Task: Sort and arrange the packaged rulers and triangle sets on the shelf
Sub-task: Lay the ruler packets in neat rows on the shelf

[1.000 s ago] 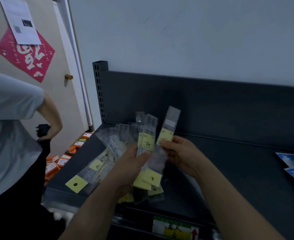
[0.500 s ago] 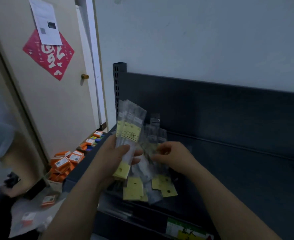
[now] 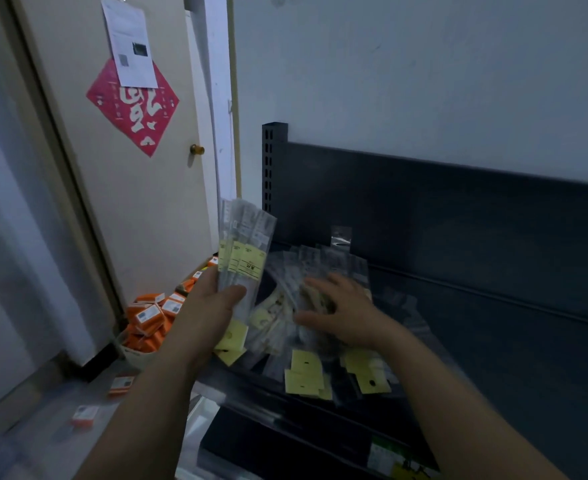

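Head view. The left hand (image 3: pixel 213 306) grips a fanned bundle of packaged rulers (image 3: pixel 246 251), thumb across its front, held upright just off the left end of the shelf (image 3: pixel 493 341). The right hand (image 3: pixel 341 313) rests with fingers spread and straight on the loose pile (image 3: pixel 306 368) on the shelf, holding nothing. Step in hand, as judged: gathering like packs from the pile into the bundle. To do it well, slide one pack free by its yellow header card rather than dig through the slippery sleeves. Then lay it label-forward against the bundle, headers aligned. Count: two hands; one bundle showing three yellow labels; one pile, too overlapped and blurred to number, with roughly five or six header cards at its near edge; one upright pack (image 3: pixel 341 235) at the far back panel; no triangle set can be made out
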`<state>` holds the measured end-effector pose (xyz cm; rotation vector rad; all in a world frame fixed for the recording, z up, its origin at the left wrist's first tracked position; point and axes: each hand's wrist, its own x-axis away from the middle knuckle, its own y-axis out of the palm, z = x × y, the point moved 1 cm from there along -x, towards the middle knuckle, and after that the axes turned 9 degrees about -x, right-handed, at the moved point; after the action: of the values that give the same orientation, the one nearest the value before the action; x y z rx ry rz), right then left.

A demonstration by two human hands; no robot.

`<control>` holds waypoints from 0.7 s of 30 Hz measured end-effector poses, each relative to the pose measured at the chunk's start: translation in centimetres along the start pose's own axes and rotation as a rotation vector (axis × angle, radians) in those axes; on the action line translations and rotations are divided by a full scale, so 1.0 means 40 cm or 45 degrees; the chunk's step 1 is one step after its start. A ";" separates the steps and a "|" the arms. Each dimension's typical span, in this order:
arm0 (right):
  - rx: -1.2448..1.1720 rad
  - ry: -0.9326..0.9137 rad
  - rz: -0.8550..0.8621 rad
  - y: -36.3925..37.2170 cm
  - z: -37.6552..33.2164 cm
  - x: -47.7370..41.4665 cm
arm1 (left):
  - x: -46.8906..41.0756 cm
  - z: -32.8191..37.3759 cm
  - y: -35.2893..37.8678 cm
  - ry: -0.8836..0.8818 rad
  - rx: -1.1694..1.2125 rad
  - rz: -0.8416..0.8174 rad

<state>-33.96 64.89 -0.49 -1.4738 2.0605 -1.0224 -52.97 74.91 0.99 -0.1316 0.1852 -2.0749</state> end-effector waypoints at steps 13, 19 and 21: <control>-0.019 -0.071 0.093 0.009 0.006 -0.014 | 0.029 -0.021 -0.043 -0.089 0.039 -0.050; 0.083 0.072 0.028 -0.012 0.030 0.006 | 0.037 -0.011 -0.032 -0.004 0.050 -0.045; 0.139 0.095 0.073 -0.021 0.045 0.011 | 0.039 -0.011 -0.020 -0.008 0.063 -0.072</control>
<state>-32.36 63.77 -0.98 -1.3340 2.0507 -1.1635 -54.47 73.96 0.74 -0.1146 0.1275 -2.1332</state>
